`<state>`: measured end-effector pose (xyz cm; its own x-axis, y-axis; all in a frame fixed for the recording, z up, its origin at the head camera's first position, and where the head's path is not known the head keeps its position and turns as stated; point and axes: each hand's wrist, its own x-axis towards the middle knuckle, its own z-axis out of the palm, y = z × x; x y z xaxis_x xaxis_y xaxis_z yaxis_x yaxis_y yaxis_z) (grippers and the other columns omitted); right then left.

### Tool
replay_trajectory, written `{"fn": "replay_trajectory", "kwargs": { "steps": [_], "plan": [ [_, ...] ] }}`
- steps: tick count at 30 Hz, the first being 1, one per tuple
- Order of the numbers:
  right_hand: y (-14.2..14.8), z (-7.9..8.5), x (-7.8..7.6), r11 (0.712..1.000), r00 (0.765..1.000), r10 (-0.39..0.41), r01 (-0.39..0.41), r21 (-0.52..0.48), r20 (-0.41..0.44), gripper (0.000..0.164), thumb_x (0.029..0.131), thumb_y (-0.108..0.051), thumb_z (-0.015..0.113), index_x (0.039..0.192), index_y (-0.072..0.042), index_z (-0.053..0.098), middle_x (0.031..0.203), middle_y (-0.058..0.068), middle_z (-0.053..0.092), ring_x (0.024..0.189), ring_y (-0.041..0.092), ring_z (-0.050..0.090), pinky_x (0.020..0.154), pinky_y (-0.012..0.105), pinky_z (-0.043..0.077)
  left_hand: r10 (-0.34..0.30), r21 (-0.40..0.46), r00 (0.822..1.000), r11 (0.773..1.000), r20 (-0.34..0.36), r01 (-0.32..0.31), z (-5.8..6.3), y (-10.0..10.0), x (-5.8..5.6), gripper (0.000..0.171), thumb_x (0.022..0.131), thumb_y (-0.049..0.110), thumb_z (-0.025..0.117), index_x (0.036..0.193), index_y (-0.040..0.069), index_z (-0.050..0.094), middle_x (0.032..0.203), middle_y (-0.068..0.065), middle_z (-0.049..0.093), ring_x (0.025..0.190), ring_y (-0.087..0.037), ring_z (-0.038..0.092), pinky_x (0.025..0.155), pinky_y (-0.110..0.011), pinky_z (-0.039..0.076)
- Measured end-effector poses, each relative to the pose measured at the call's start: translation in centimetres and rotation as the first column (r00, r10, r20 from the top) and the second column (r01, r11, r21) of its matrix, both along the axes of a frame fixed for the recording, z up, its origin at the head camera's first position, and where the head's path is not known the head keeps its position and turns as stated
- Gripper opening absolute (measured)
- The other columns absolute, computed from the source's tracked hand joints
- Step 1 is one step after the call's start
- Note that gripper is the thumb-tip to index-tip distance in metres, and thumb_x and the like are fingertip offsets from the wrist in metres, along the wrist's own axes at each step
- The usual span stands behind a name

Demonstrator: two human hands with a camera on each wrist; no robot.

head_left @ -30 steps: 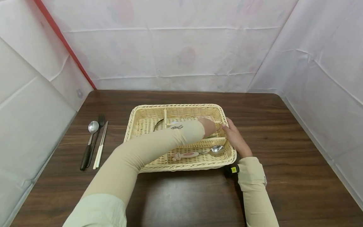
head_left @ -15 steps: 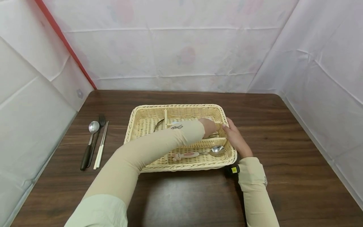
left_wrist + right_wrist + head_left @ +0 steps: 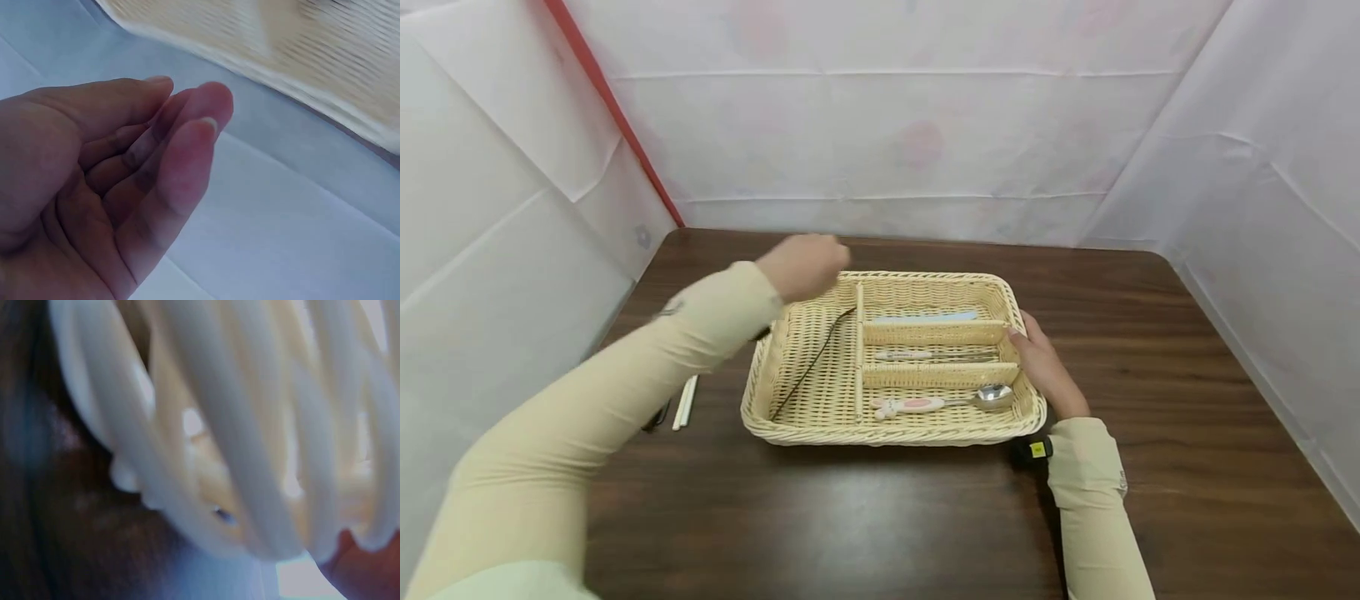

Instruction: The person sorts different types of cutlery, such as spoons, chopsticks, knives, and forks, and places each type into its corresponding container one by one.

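Observation:
My left hand (image 3: 805,265) hovers over the far left corner of the woven basket (image 3: 880,435). In the left wrist view its fingers (image 3: 187,165) are loosely bent, with nothing between them and the thumb. My right hand (image 3: 1047,367) grips the basket's right rim, thumb over the edge. A spoon with a pink rabbit handle (image 3: 917,406) lies in the near right compartment. The middle one holds a white-handled metal utensil (image 3: 906,355), its kind unclear. A pale blue flat utensil (image 3: 928,317) lies in the far one. A thin dark curved strip (image 3: 820,354) slants across the left compartment.
White-ended chopsticks (image 3: 685,404) and dark handles (image 3: 657,417) show on the table (image 3: 820,517) left of the basket, partly behind my left arm. White sheets (image 3: 895,125) enclose the table at the back and sides.
My left hand has left the basket's right side and swung to its far left corner, uncovering the right compartments. My right hand stays on the rim. The head view has shifted slightly.

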<state>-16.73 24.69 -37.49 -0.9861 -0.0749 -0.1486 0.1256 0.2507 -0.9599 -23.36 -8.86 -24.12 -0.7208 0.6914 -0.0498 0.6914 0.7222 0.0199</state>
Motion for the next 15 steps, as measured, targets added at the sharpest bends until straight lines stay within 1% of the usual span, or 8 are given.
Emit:
{"fn": "replay_trajectory", "kwargs": {
  "steps": [2,4,5,6,8,11,13,15],
  "plan": [
    [0.5,0.0,0.1,1.0,1.0,-0.001,0.001,0.017,-0.003,0.054,0.105,-0.02,0.027,0.153,-0.008,0.004,0.151,0.024,0.02,0.134,0.037,0.03,0.109,0.049,0.023,0.048,0.023,0.998,0.999,-0.033,-0.047,-0.3,-2.9,-0.2,0.02,0.084,-0.007,0.053,0.068,0.004,0.056,0.065,-0.005,0.053,0.06,-0.02,0.05,0.056,-0.035,0.047],
    [1.0,0.1,0.1,0.999,1.0,0.003,-0.003,0.035,-0.006,0.055,0.105,-0.021,0.027,0.153,-0.007,0.003,0.153,0.023,0.017,0.136,0.036,0.026,0.11,0.049,0.02,0.103,0.039,0.993,0.994,-0.049,-0.101,-0.9,-5.3,-0.1,0.03,0.083,-0.006,0.053,0.059,0.01,0.044,0.056,0.0,0.039,0.052,-0.015,0.035,0.047,-0.031,0.036],
    [1.2,0.0,0.1,0.999,1.0,0.005,-0.005,0.032,-0.005,0.055,0.105,-0.022,0.027,0.153,-0.007,0.003,0.153,0.023,0.016,0.137,0.036,0.024,0.11,0.048,0.019,0.131,0.049,0.99,0.99,-0.048,-0.129,-1.4,-6.4,0.0,0.034,0.082,-0.005,0.053,0.057,0.012,0.039,0.054,0.002,0.032,0.051,-0.014,0.029,0.046,-0.03,0.031],
    [1.4,0.0,0.2,0.999,1.0,0.007,-0.007,0.037,-0.007,0.056,0.105,-0.022,0.028,0.153,-0.007,0.002,0.154,0.022,0.015,0.137,0.035,0.023,0.111,0.048,0.018,0.161,0.056,0.986,0.986,-0.039,-0.159,-2.0,-7.4,0.2,0.035,0.082,-0.004,0.053,0.056,0.014,0.037,0.054,0.003,0.03,0.051,-0.013,0.027,0.046,-0.03,0.028],
    [1.8,0.0,0.2,0.999,1.0,0.011,-0.011,0.051,-0.009,0.056,0.105,-0.022,0.028,0.153,-0.007,0.002,0.155,0.021,0.013,0.139,0.034,0.019,0.111,0.048,0.015,0.233,0.064,0.973,0.97,0.011,-0.233,-3.4,-9.0,0.7,0.034,0.082,-0.002,0.054,0.056,0.014,0.039,0.053,0.004,0.031,0.049,-0.012,0.026,0.044,-0.029,0.027],
    [2.2,0.0,0.3,0.999,1.0,0.01,-0.01,0.045,-0.003,0.057,0.105,-0.023,0.028,0.153,-0.007,0.001,0.154,0.022,0.013,0.138,0.036,0.02,0.111,0.049,0.016,0.336,0.044,0.936,0.939,0.106,-0.342,-5.6,-10.7,1.3,0.026,0.084,-0.001,0.056,0.061,0.009,0.047,0.056,-0.001,0.042,0.049,-0.015,0.036,0.045,-0.031,0.033],
    [2.4,-0.1,0.4,0.999,1.0,0.008,-0.007,0.053,-0.002,0.057,0.105,-0.023,0.027,0.153,-0.007,0.001,0.154,0.023,0.014,0.138,0.036,0.021,0.111,0.049,0.016,0.38,0.036,0.913,0.921,0.152,-0.389,-7.0,-11.4,1.6,0.02,0.085,-0.002,0.056,0.067,0.004,0.051,0.059,-0.005,0.048,0.05,-0.017,0.041,0.045,-0.033,0.036],
    [2.5,-0.1,0.4,0.999,1.0,0.007,-0.007,0.049,0.001,0.057,0.105,-0.024,0.027,0.153,-0.007,0.001,0.154,0.023,0.014,0.137,0.036,0.022,0.111,0.049,0.017,0.402,0.039,0.9,0.909,0.169,-0.414,-8.2,-12.0,1.7,0.016,0.086,-0.004,0.054,0.071,0.0,0.054,0.061,-0.008,0.052,0.051,-0.02,0.045,0.046,-0.035,0.038]
  ]
}}
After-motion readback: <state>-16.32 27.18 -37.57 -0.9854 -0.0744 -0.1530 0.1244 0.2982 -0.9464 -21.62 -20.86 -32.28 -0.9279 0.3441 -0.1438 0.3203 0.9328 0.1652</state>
